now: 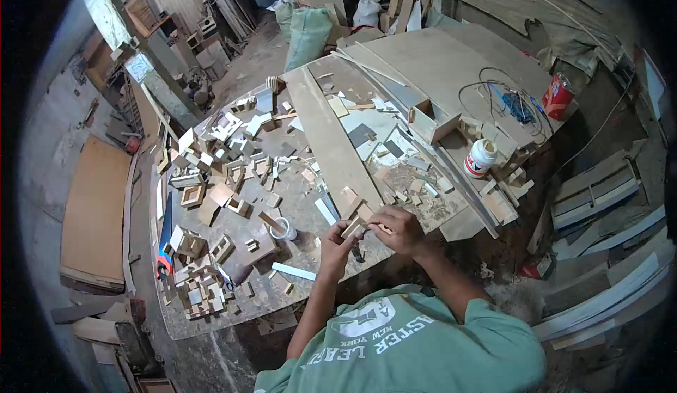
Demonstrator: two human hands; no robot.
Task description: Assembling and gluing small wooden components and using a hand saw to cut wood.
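Observation:
My left hand (334, 249) grips a small pale wooden block (355, 226) near the front edge of the workbench. Close beside it, my right hand (399, 230) is closed, its fingertips pinching a small light wooden strip (384, 229) up against the block. Just beyond the hands, more wooden pieces (361, 207) lie at the end of a long board (328, 129). A white cup (283, 230) with a flat wooden stick (270, 221) across it stands left of my left hand. Below the block, a dark tool end (358, 255) is partly hidden.
Many small wooden boxes and offcuts (211, 188) cover the bench's left side. A saw (166, 227) lies at its left edge. To the right are a white glue bottle (481, 158), an open wooden box (431, 121), a red can (558, 97) and tangled cable (518, 107).

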